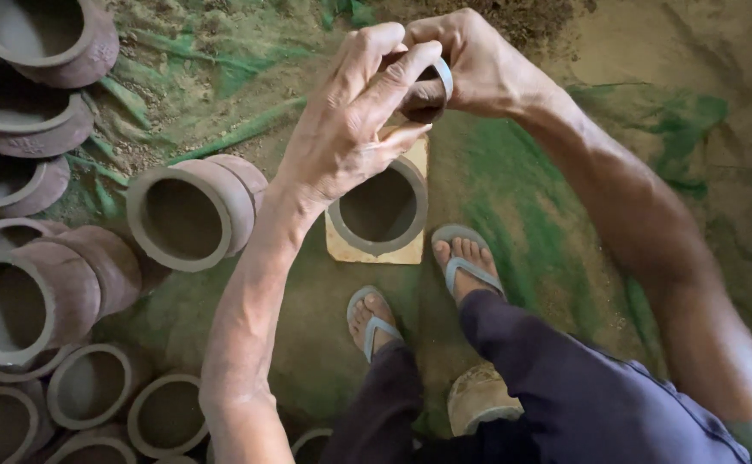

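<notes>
Item: small clay ring (438, 79), pinched in right hand (479, 64); left hand (354, 120) closed on its near side. Below hands: open clay pot (380, 210) on tile (410, 253). Handling judgement: even, light fingertip pressure; soft rim probably deforms.

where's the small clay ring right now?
In the head view, top centre: the small clay ring is held between the left hand and right hand, above the open pot on the square slab.
</notes>
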